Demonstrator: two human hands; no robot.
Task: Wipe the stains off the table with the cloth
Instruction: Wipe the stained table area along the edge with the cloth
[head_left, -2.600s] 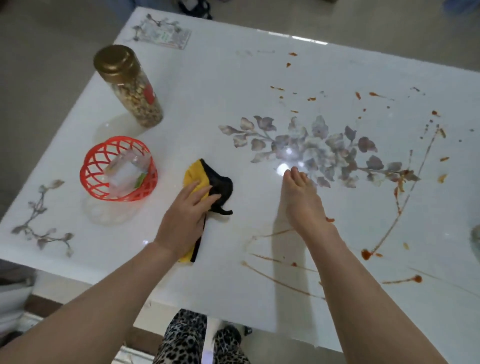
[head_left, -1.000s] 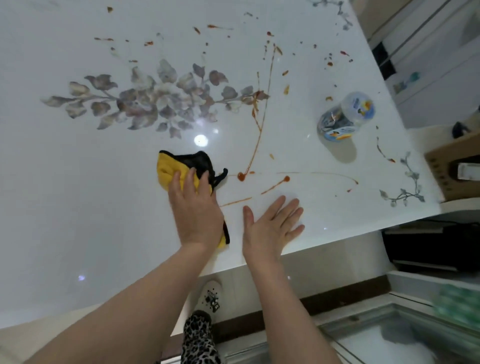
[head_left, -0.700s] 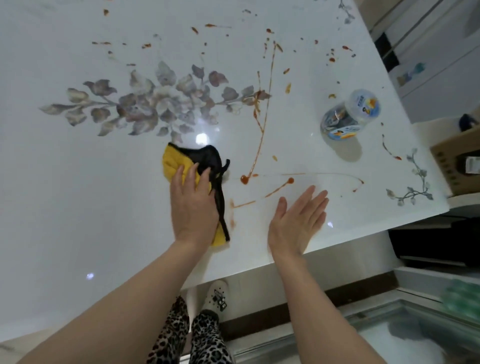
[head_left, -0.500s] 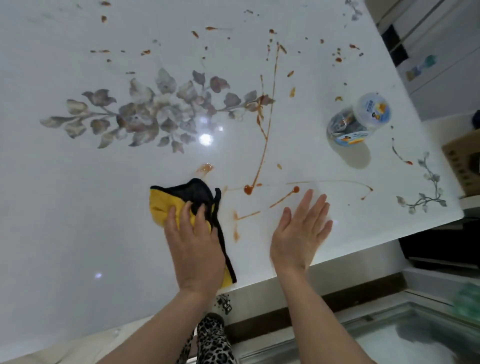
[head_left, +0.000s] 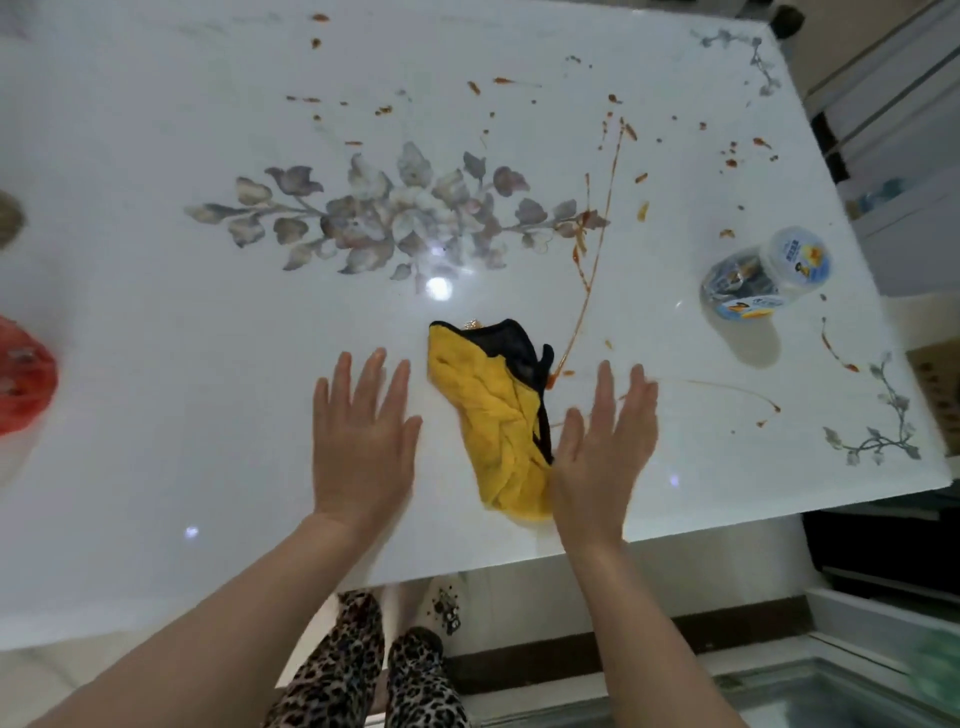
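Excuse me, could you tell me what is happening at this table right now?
A person is partway through wiping a white table with a yellow and black cloth. At this moment neither hand holds it: the cloth lies on the table between the left hand and the right hand, both open with straight fingers. Many reddish stains are not yet wiped, mostly beyond the cloth and to the right. A jar sits at the right, a red basket at the left edge.
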